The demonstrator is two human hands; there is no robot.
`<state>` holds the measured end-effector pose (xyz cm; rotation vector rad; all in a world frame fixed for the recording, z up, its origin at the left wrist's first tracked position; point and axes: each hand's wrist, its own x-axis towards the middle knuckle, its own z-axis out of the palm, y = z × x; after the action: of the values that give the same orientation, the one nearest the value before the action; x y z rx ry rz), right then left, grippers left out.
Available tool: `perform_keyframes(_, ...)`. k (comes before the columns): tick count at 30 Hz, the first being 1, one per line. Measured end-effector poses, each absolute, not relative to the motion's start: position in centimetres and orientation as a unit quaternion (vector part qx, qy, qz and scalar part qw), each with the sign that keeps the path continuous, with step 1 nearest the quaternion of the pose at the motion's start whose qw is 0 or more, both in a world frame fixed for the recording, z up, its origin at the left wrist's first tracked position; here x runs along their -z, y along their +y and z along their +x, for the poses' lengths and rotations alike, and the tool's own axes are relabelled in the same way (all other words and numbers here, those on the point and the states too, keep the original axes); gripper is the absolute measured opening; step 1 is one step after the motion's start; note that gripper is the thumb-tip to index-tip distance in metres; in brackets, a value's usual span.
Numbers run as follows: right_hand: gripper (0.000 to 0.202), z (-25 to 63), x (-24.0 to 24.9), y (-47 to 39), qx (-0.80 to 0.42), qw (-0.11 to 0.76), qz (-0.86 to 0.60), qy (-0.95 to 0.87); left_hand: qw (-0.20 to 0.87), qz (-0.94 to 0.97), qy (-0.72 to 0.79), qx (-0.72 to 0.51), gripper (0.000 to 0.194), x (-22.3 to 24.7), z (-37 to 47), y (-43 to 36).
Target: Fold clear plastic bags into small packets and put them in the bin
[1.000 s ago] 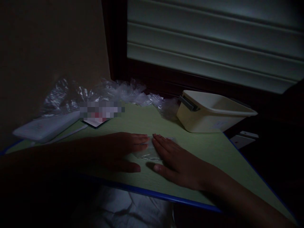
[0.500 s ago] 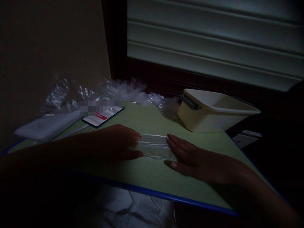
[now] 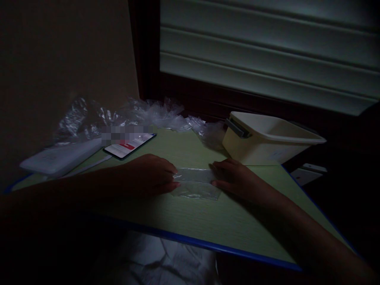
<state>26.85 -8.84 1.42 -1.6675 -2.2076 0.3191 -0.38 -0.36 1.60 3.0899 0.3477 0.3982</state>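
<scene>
A clear plastic bag (image 3: 196,186) lies flat on the green tabletop (image 3: 190,217), with crease lines running across it. At its left edge my left hand (image 3: 157,174) is closed, thumb and fingers pinching the plastic. My right hand (image 3: 234,178) grips the opposite edge, its fingers curled and the thumb against the film. Dim light leaves the exact fingertip contact hard to see.
Crumpled clear plastic (image 3: 160,113) runs along the table's back. A lit phone (image 3: 130,145) and a white padded-looking item (image 3: 59,158) lie at the left. A cream plastic bin (image 3: 255,146) stands at the back right. White boxes (image 3: 307,176) sit beyond the right edge.
My right hand has gone from lying flat with fingers stretched to curled and pinching the bag's right edge. The left thumb has moved up toward its fingers on the bag.
</scene>
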Motion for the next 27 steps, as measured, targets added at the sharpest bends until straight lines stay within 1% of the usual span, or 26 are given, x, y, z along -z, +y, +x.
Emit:
perform_keyframes(3, 0.046, 26.9, -0.6, -8.4, -0.141, 0.191, -0.607, -0.758, -0.045, 0.984, 0.105, -0.137, 0.029, -1.2, -0.1, -0.3)
perform_keyframes(6, 0.045, 26.9, -0.2, -8.3, -0.182, 0.219, -0.618, -0.733, -0.032, 0.979, 0.103, -0.172, 0.023, -0.8, 0.1, 0.0)
perform_keyframes(10, 0.033, 26.9, 0.1, -8.3, -0.219, 0.253, -0.617, -0.712, 0.009, 0.966, 0.148, -0.213, 0.009, -0.5, 0.3, 0.2)
perform_keyframes(11, 0.032, 26.9, 0.1, -8.3, -0.239, 0.256, -0.617, -0.704, 0.025, 0.961, 0.168, -0.218, 0.014, -0.5, 0.4, 0.2)
perform_keyframes(14, 0.031, 26.7, 0.1, -8.4, -0.300, 0.286, -0.599, -0.685, 0.075, 0.949, 0.229, -0.204, 0.044, -0.4, 0.6, 0.2)
perform_keyframes(16, 0.028, 26.4, 0.0, -8.5, -0.306, 0.328, -0.572, -0.687, 0.116, 0.940, 0.267, -0.180, 0.053, -0.4, 0.8, 0.3)
perform_keyframes(18, 0.021, 26.0, -0.2, -8.6, -0.309, 0.360, -0.550, -0.687, 0.162, 0.929, 0.288, -0.166, 0.055, -0.4, 1.0, 0.4)
perform_keyframes(21, 0.011, 25.5, -0.7, -8.7, -0.332, 0.376, -0.542, -0.675, 0.214, 0.916, 0.289, -0.178, 0.053, -0.4, 1.2, 0.6)
perform_keyframes(25, 0.014, 25.1, -1.0, -8.6, -0.306, 0.422, -0.551, -0.652, 0.248, 0.907, 0.287, -0.184, 0.044, -0.4, 1.2, 1.1)
perform_keyframes(27, 0.015, 25.0, -1.0, -8.6, -0.305, 0.438, -0.545, -0.647, 0.257, 0.910, 0.267, -0.184, 0.036, -0.3, 1.2, 1.3)
